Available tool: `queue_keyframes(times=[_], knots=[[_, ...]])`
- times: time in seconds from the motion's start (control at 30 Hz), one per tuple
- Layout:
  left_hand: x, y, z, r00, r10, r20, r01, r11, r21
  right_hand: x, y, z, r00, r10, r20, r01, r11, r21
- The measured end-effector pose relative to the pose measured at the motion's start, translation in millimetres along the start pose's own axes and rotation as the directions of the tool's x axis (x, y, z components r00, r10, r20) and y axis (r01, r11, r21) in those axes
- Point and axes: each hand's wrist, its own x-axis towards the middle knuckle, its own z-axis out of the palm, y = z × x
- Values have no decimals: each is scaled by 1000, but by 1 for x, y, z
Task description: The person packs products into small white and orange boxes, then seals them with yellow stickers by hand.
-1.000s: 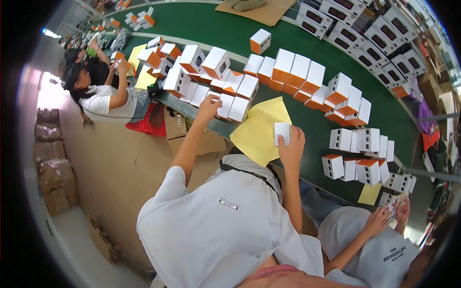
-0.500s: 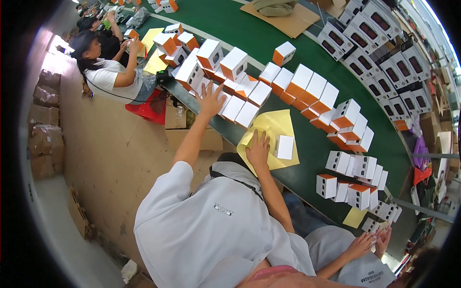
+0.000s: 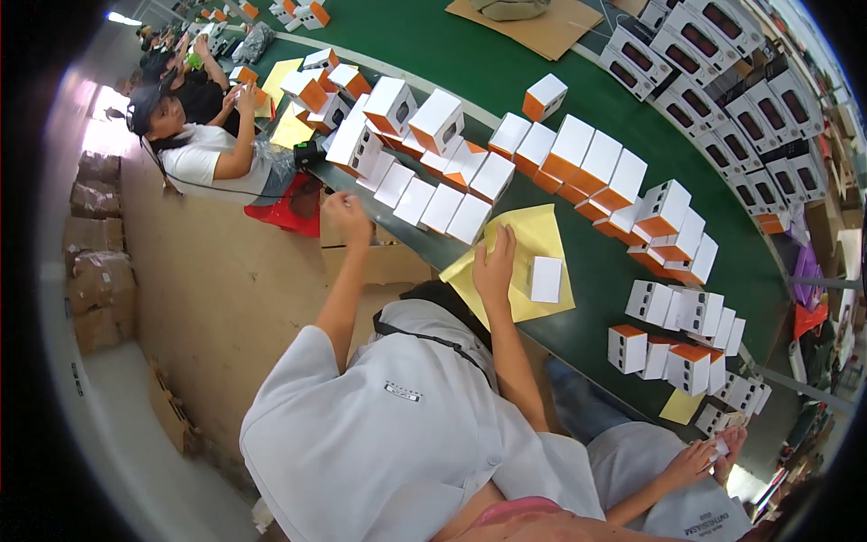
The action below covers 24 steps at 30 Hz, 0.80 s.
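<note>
My left hand point(image 3: 349, 219) is raised off the table's near edge, its fingers curled together; whatever they may hold is too small to name. Just beyond it stands a cluster of white-and-orange boxes point(image 3: 388, 183). Over a yellow sheet point(image 3: 542, 233) is my right hand point(image 3: 494, 264), its fingers stretched out and nothing seen in them. A small white box point(image 3: 545, 280) lies on that sheet, right of my right hand and apart from it.
A long row of white-and-orange boxes point(image 3: 596, 169) runs along the green table point(image 3: 506, 56). Stacked white boxes point(image 3: 695, 50) rise at the far right. A co-worker's hands point(image 3: 709, 456) are at the lower right; another person point(image 3: 194, 154) sits at the left.
My left hand has drawn back left from over the boxes, and its spread fingers have curled. My right hand has lifted slightly, its fingers now closer together. The white box stays on the sheet.
</note>
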Motion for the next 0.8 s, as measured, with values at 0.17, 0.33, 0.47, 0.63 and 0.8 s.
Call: queue_keyframes(times=[0.17,0.33,0.47,0.63,0.8], knots=[[130,-73,3,849,-239,472,429,834,-348,29,-5,35,945,319,69,-326,934,150],[185,-85,46,258,-358,898,753,657,45,44,-8,54,890,451,71,-455,889,49],[160,-106,46,270,-280,921,779,626,-38,42,-15,52,851,512,118,-517,856,16],[152,-151,31,288,-212,934,804,583,-115,38,-23,51,855,490,167,-497,868,-4],[127,-170,3,370,-313,875,862,467,-197,13,-26,58,867,452,209,-458,889,-24]])
